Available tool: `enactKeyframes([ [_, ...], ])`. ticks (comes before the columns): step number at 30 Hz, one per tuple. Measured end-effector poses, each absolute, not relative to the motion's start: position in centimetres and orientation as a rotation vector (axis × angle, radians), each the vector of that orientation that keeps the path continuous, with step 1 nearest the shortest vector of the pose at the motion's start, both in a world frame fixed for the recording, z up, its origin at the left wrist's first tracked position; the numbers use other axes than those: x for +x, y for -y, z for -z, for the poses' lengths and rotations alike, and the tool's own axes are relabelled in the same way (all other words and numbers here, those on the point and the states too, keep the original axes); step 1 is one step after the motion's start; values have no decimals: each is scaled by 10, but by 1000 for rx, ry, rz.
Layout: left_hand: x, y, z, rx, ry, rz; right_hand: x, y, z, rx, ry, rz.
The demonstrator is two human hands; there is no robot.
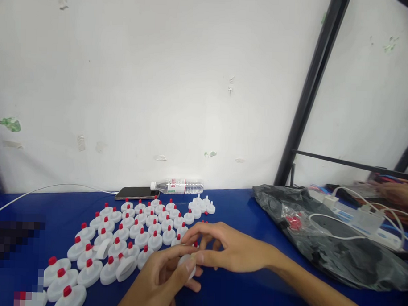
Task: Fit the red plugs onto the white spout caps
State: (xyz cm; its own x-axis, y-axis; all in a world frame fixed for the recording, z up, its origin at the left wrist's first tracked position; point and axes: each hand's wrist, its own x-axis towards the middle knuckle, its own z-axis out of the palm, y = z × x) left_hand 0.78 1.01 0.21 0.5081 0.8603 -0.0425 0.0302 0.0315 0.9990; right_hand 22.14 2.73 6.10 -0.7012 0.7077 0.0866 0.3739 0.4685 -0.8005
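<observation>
My left hand [164, 272], low in the middle, is closed around a white plastic spout cap [184, 259], mostly hidden by the fingers. Against that cap rests my right hand [227, 250], its thumb and fingers bent together; whatever they pinch is hidden. Left of both hands, rows of white spout caps with red tips [141, 238] stand on the blue table [232, 292]. A few are tilted against their neighbours. Beyond my hands is a small cluster of white spout caps without red tips [197, 206], with a few small red pieces beside it.
A phone [137, 193] on a white cable and a clear water bottle [179, 186] lie by the wall. To the right are a black plastic bag [321, 233], a small bag of red pieces [292, 222] and a power strip [375, 230]. Another person's hand [398, 193] appears at far right.
</observation>
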Motion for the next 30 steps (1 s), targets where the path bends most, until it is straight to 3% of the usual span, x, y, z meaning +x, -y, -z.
enactKeyframes([
  [30, 2, -17, 9, 1407, -750, -781, 213, -21, -46, -934, 2372, -928],
])
